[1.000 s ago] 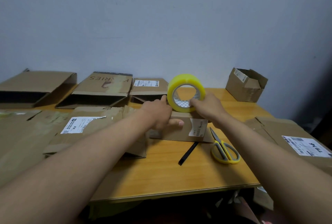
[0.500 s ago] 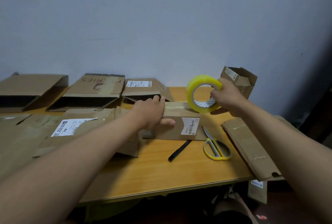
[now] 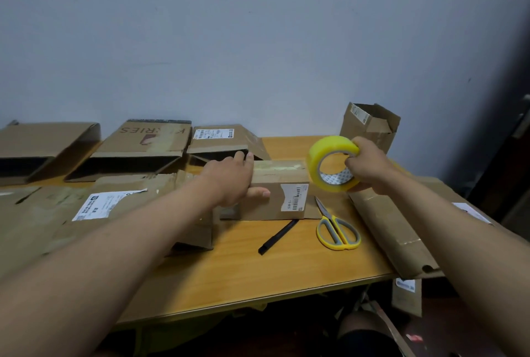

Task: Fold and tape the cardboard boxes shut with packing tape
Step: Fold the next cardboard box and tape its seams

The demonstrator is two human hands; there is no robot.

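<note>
- The small cardboard box (image 3: 275, 184) lies at the table's centre, about 12 o'clock from the person, its long axis running 9 to 3 o'clock, a barcode label (image 3: 294, 197) on its near face.
- A pale strip of packing tape (image 3: 279, 167) runs along the box's top, on that same axis, from beside the left hand toward the roll.
- The left hand (image 3: 229, 181) rests on the box's 9 o'clock end, fingers laid over the top and thumb against the near face, pinning it down.
- The right hand (image 3: 370, 166) grips the yellow tape roll (image 3: 332, 164), fingers through the core and thumb on the outer rim. The roll stands on edge just off the box's 3 o'clock end, touching or nearly touching that corner; I cannot tell which.
- The two hands are well apart, one at each end of the box. The right hand is the nearer to the free end of the strip.
- My judgement: the strip now spans the top, so the coming move turns on carrying the roll down past the 3 o'clock edge, then cutting. The yellow-handled scissors (image 3: 338, 230) lie at 5 o'clock from the box, close under the right hand, beside a black pen (image 3: 278, 237).
- Against the picture a second ago, the roll has travelled from the box's middle out to its 3 o'clock end; the left hand has stayed put.
</note>
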